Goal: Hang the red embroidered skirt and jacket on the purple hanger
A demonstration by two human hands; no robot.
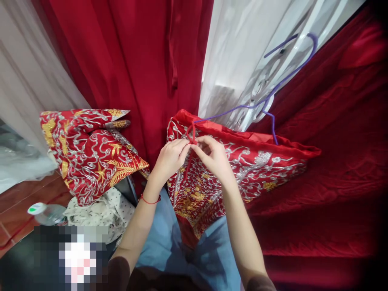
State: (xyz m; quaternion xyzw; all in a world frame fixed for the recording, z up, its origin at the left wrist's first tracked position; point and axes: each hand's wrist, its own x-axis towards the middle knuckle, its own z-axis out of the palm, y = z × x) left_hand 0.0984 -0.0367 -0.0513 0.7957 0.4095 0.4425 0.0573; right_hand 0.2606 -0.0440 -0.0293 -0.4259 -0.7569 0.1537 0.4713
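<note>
An embroidered red skirt (242, 161) with silver and gold patterns hangs in front of my legs from a purple wire hanger (274, 91). At the left end of its satin waistband, a red drawstring (193, 137) forms a loop or knot. My left hand (173, 157) pinches this cord from the left, fingers closed. From the right, my right hand (210, 151) pinches it too, thumb and forefinger together. Both sets of fingertips almost touch at the knot, which they partly hide. One loose cord end dangles below over the embroidery.
A matching embroidered red garment (97, 157) lies to the left over a pale dotted cloth (100, 212). Beside it lies a clear bottle (48, 213) with a white cap. Red curtains (136, 60) and a white scrolled metal frame (263, 76) stand behind.
</note>
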